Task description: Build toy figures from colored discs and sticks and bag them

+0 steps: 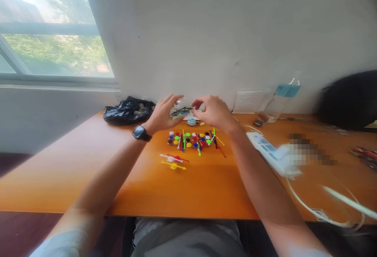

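Observation:
My left hand (166,112), with a dark smartwatch (141,133) on its wrist, is held over the back of the table, its thumb and fingers apart and nothing in them. Facing it is my right hand (212,111), fingers curved and apart from the thumb, also without anything in it. Between and beyond them lie a small round bluish object (191,122) and a clear packet (180,112) against the wall. Below my hands are several small coloured round pieces (188,140) with thin coloured arrow-shaped sticks (216,139) across them. Closer to me lie a yellow arrow piece (173,166) and white and red ones.
A black plastic bag (128,111) lies at the back left. To the right are a white power strip (268,147) with cables, a clear bottle (278,101) with a blue label, and a large black object (347,100). The wooden table (206,194) meets the wall behind.

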A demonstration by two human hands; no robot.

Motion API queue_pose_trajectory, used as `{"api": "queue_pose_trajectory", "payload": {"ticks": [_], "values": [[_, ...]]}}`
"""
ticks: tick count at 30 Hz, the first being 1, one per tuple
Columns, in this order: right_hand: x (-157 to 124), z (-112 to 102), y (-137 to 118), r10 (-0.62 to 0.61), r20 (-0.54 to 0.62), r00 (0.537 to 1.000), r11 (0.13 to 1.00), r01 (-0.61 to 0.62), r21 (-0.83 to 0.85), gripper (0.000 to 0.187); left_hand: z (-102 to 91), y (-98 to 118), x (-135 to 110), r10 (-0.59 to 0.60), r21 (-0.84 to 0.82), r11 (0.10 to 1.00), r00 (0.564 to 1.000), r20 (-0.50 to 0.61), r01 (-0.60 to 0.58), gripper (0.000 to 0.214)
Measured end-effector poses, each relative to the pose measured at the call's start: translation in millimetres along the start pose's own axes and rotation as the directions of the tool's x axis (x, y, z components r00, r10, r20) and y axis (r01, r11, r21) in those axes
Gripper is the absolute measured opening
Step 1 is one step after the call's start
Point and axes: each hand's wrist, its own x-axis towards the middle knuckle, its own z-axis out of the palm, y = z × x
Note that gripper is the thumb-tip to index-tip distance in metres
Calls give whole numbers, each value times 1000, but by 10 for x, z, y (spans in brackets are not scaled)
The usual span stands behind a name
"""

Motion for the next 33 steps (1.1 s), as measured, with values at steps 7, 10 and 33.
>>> {"api": "queue_pose_trajectory", "payload": {"ticks": [7, 10, 33], "values": [[-14, 0, 31, -10, 66, 998, 1000, 12, -29, 13, -30, -174, -42, -72, 39, 997, 997, 5, 72, 66], [-24, 124, 20, -83, 374, 924, 996, 67, 55, 11, -22, -212, -56, -88, 46, 995, 996, 9, 88, 65], [-96, 977, -172, -134, 939, 317, 979, 188, 76, 27, -13, -187, -45, -90, 52, 995, 994, 54, 87, 67]]}}
